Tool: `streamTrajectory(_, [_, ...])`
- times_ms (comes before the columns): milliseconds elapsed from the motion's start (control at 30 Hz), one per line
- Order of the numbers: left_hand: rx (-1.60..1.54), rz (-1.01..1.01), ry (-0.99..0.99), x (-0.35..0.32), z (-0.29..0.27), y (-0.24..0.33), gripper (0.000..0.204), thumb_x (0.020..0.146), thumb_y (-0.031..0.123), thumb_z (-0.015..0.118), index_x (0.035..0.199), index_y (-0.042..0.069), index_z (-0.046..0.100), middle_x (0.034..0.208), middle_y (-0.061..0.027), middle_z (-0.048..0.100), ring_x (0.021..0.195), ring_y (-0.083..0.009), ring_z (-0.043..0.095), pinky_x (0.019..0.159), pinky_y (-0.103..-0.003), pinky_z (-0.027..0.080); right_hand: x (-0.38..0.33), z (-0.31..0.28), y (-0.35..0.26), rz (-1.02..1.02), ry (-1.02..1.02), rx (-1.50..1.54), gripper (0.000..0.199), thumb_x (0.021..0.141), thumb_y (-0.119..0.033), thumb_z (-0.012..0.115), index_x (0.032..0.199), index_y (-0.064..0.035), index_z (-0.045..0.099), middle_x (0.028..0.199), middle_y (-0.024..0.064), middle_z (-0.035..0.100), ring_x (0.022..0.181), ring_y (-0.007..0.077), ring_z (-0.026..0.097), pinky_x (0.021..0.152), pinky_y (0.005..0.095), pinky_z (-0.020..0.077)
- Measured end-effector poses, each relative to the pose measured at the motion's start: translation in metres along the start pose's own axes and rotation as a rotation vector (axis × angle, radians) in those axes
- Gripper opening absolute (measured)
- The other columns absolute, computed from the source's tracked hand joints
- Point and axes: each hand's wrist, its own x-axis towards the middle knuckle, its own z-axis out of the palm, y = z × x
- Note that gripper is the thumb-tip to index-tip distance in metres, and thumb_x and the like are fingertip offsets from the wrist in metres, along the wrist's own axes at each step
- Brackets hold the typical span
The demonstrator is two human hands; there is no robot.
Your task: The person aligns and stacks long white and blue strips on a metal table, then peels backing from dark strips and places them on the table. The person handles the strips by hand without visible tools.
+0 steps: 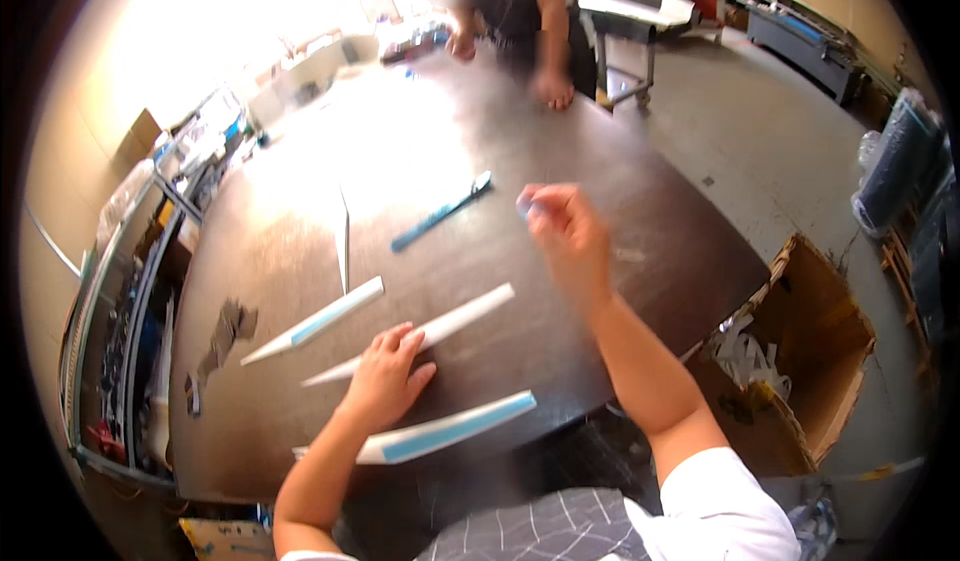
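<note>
My left hand (385,373) lies with its fingertips on a long white tapered strip (465,313), resting on the dark table (300,441). Raised above the table to the right, my right hand (572,236) has thumb and fingers pinched around a small pale bluish bit, too blurred to name. Nearest me is another white strip with a light blue band (460,428). To the left of my left hand lies a third tapered strip with a blue patch (318,321). Beyond them rests a narrow blue tool-like thing (440,213) with a pale end.
A thin sliver (344,246) and a crumpled dark scrap (222,341) lie on the table's left part. An open cardboard box (825,346) holding pale scraps stands by the right edge. Across the table stands another person (510,11). Shelving (135,331) lines the left.
</note>
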Motion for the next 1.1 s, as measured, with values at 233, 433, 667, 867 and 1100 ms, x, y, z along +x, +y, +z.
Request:
streamTrajectory(233, [-1.958,-0.283,-0.224,0.052,-0.003,0.029,0.044,0.109,0.038,0.044,0.127,0.003,0.063,0.121,-0.0099,0.069,0.116,-0.0266,0.064,0.098,-0.039,0.052,-0.046,0.032,-0.042,-0.364,-0.395,-0.166,0.021,0.082,-0.005,0.073,0.101,-0.0059,0.064,0.114,0.0124,0.071,0.099,0.0317,0.071,0.084,0.0374,0.0587])
streamTrajectory(433, [-2.018,-0.402,0.187,0.083,-0.005,0.021,0.032,0.106,0.027,0.050,0.123,0.003,0.063,0.108,-0.0080,0.071,0.106,-0.0228,0.067,0.088,-0.039,0.054,-0.070,0.037,-0.046,-0.416,-0.631,-0.132,0.017,0.081,-0.007,0.073,0.094,-0.0041,0.063,0.115,0.0151,0.070,0.093,0.0340,0.070,0.079,0.0400,0.0592])
streamTrajectory(667, [-2.018,-0.478,0.357,0.092,-0.011,-0.008,0.029,0.106,0.024,0.050,0.122,0.005,0.065,0.093,-0.0019,0.066,0.081,-0.0152,0.062,0.072,-0.032,0.052,-0.079,0.038,-0.044,-0.388,-0.757,-0.167,0.015,0.083,-0.010,0.070,0.091,0.0009,0.062,0.112,0.0202,0.068,0.094,0.0384,0.069,0.081,0.0434,0.0581])
streamTrajectory(867, [-1.953,-0.562,0.469,0.095,-0.017,-0.013,0.031,0.107,0.027,0.047,0.126,0.008,0.064,0.084,0.0015,0.062,0.077,-0.0117,0.060,0.068,-0.028,0.052,-0.090,0.043,-0.038,-0.378,-0.845,-0.185,0.014,0.085,-0.010,0.069,0.090,0.0017,0.063,0.110,0.0197,0.068,0.093,0.0381,0.069,0.081,0.0437,0.0574])
streamTrajectory(1100, [-2.000,-0.345,0.199,0.098,-0.030,-0.014,0.031,0.107,0.026,0.048,0.123,0.005,0.065,0.078,0.0012,0.057,0.068,-0.0110,0.053,0.062,-0.028,0.048,-0.082,0.038,-0.037,-0.222,-1.215,-0.308,0.022,0.090,-0.022,0.070,0.099,-0.0030,0.065,0.115,0.0178,0.067,0.095,0.0356,0.069,0.081,0.0429,0.0575])
